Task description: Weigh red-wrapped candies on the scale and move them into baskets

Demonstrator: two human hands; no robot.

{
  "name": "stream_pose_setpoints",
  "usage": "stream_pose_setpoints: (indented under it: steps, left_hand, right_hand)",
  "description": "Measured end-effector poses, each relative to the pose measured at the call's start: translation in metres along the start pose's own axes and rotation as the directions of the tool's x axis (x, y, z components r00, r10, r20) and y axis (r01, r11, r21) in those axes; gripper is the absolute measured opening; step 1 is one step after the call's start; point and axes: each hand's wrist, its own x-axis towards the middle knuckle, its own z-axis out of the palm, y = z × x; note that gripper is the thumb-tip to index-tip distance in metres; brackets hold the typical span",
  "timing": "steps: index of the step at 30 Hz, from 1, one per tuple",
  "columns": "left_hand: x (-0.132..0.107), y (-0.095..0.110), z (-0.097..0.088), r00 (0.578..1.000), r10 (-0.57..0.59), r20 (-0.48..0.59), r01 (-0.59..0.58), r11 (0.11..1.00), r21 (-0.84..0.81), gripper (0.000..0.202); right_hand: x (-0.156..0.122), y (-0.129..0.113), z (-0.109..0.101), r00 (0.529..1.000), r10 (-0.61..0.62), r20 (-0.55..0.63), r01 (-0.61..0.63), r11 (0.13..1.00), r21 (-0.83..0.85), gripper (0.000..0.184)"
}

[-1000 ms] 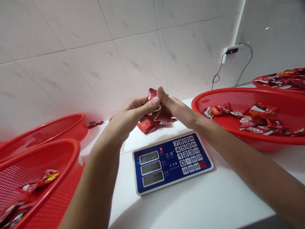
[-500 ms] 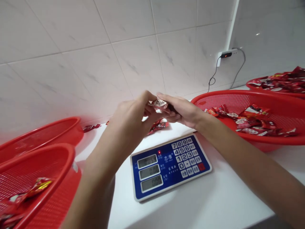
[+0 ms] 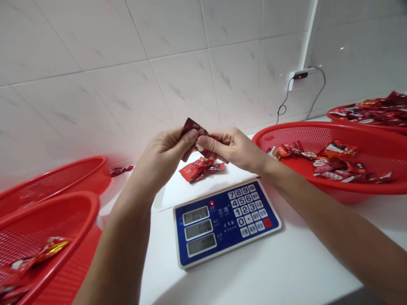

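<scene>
Above the weighing scale (image 3: 227,220), my left hand (image 3: 170,146) pinches a dark red candy packet (image 3: 190,125), thumb on top. My right hand (image 3: 237,148) grips the same small bundle from the other side, its fingers closed and its thumb pointing at the left thumb. Whether the bundle is one packet or more is partly hidden by the fingers. Below both hands, several red candy packets (image 3: 195,170) lie on the scale's white pan (image 3: 173,190). The blue panel of the scale faces me with lit digits, partly blurred.
To the right, a red mesh basket (image 3: 378,148) holds scattered candies; a fuller red basket (image 3: 337,111) stands behind it. Two more red baskets, the nearer (image 3: 92,201) holding candies, are on the left. One candy packet (image 3: 121,170) lies by the wall. A cable (image 3: 284,101) hangs from a socket.
My hands have turned so that both thumbs lie on top of the packet, its dark red end now showing. The candies on the pan are less covered by my hands.
</scene>
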Motion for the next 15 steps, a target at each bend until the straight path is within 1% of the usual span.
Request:
stream_pose_setpoints:
  steps: [3,5,7,9,11,12,13,14,15]
  left_hand:
    - [0.000,0.000,-0.001,1.000,0.015,0.011,-0.015,0.999,0.031,0.028]
    - [0.000,0.000,0.000,1.000,-0.009,-0.009,0.010,0.998,0.061,0.030]
    - [0.000,-0.002,-0.001,0.997,-0.054,-0.061,0.061,0.990,0.125,0.035]
    - [0.001,-0.006,-0.002,0.983,-0.078,-0.167,0.120,0.958,0.259,0.039]
    - [0.002,-0.013,-0.005,0.960,-0.055,-0.273,0.168,0.896,0.410,0.040]
    - [0.003,-0.018,-0.007,0.954,-0.041,-0.297,0.184,0.862,0.472,0.038]
    - [0.003,-0.023,-0.008,0.956,-0.041,-0.291,0.193,0.833,0.518,0.037]
    - [0.003,-0.028,-0.009,0.966,-0.056,-0.253,0.190,0.815,0.547,0.035]
    - [0.003,-0.032,-0.010,0.978,-0.078,-0.194,0.177,0.807,0.564,0.034]
  right_hand:
    - [0.001,0.005,0.002,1.000,0.007,-0.021,-0.007,1.000,0.016,0.044]
    - [0.000,0.007,0.005,0.998,0.038,-0.049,-0.036,0.999,0.041,0.044]
    - [-0.001,0.005,0.008,0.987,0.152,-0.050,-0.150,0.987,0.052,0.044]
    - [-0.003,-0.001,0.006,0.951,0.310,0.008,-0.310,0.951,0.004,0.039]
    - [-0.004,-0.008,-0.008,0.899,0.433,0.059,-0.423,0.896,-0.139,0.031]
    - [-0.005,-0.010,-0.020,0.881,0.472,0.035,-0.451,0.860,-0.240,0.032]
    - [-0.005,-0.012,-0.036,0.872,0.488,-0.033,-0.467,0.810,-0.355,0.033]
    - [-0.006,-0.011,-0.055,0.863,0.485,-0.140,-0.490,0.739,-0.463,0.032]
    - [-0.008,-0.007,-0.076,0.856,0.431,-0.286,-0.514,0.646,-0.564,0.028]
